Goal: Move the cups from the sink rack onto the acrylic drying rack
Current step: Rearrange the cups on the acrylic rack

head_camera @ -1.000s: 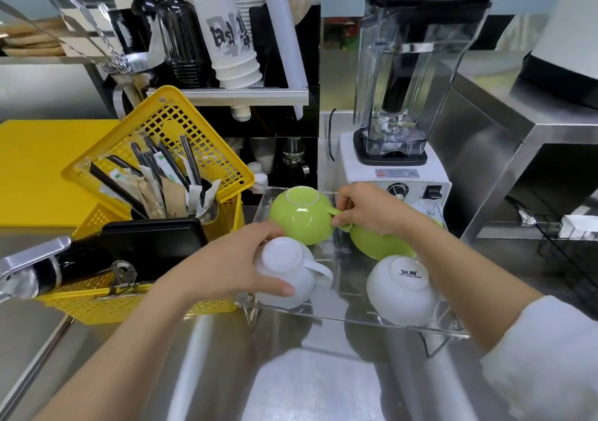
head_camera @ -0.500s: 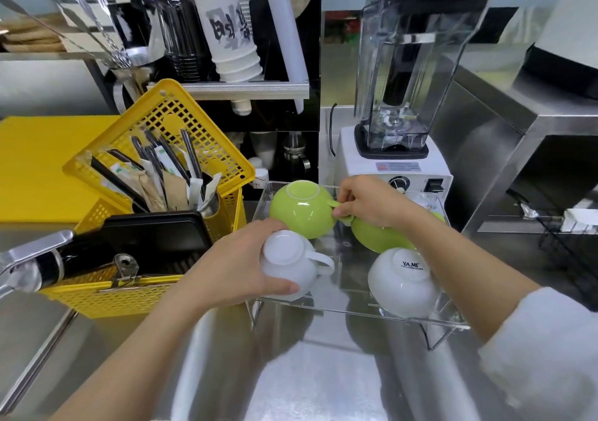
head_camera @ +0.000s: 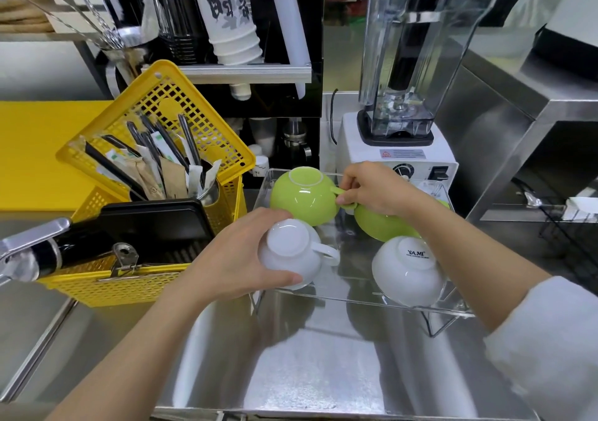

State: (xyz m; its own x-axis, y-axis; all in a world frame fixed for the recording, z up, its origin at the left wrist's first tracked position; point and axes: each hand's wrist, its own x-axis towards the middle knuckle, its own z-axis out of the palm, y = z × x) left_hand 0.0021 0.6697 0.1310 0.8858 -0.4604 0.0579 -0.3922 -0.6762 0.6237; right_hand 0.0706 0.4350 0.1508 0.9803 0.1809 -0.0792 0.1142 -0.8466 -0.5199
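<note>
A clear acrylic drying rack [head_camera: 352, 294] stands on the steel counter in front of the blender. Several cups rest upside down on it. My left hand [head_camera: 236, 259] grips a white cup [head_camera: 291, 252] at the rack's front left corner, handle pointing right. My right hand [head_camera: 375, 191] pinches the handle of a green cup [head_camera: 304, 194] at the back left. A second green cup [head_camera: 382, 225] lies partly under my right wrist. Another white cup [head_camera: 407, 268] sits at the front right.
A yellow basket [head_camera: 155, 168] with straws and a black tray stands left of the rack. A blender [head_camera: 401, 97] is right behind it. A shelf with stacked paper cups [head_camera: 233, 22] is at the back. A tap handle [head_camera: 32, 249] juts in at far left.
Both hands keep their grips on the same cups. The white cup in my left hand has barely shifted; the view has dipped slightly.
</note>
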